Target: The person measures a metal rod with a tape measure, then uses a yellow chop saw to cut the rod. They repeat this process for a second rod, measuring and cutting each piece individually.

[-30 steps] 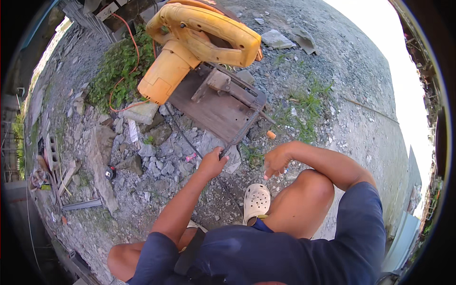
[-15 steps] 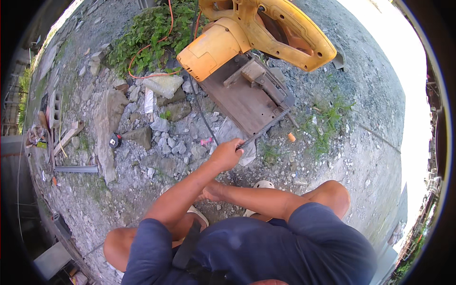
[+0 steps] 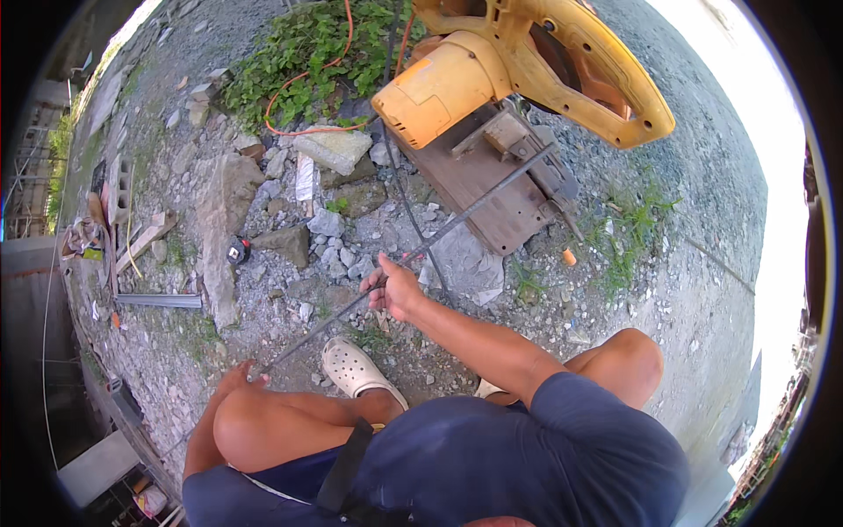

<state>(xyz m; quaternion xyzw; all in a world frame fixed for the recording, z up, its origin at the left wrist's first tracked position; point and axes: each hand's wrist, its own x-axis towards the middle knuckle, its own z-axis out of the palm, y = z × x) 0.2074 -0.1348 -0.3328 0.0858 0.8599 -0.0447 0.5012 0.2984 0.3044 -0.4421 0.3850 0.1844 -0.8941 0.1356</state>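
A long, dark rebar [image 3: 479, 204] slants from lower left up to the metal base plate [image 3: 439, 176] of a yellow chop saw [image 3: 448, 88], its far end over the vise [image 3: 518, 145]. My left hand [image 3: 235, 378], beside my left knee, grips the rebar near its close end. Farther along, my right hand [image 3: 395, 290] has its thumb and fingers loosely curled round the rebar. A dark power cord [image 3: 399, 189] runs down from the saw and crosses the rebar. The saw's blade is mostly hidden by its yellow housing.
Rubble and large stones [image 3: 224, 206] lie left of the saw, with a tape measure [image 3: 238, 250] among them. An orange cord [image 3: 303, 132] loops by green plants [image 3: 307, 53]. A grey metal channel [image 3: 158, 300] and a wooden piece [image 3: 145, 239] lie at far left.
My left hand has moved from beside the saw base back to my left knee. My right hand has come forward onto the rebar, which now reaches across the base plate to the vise.
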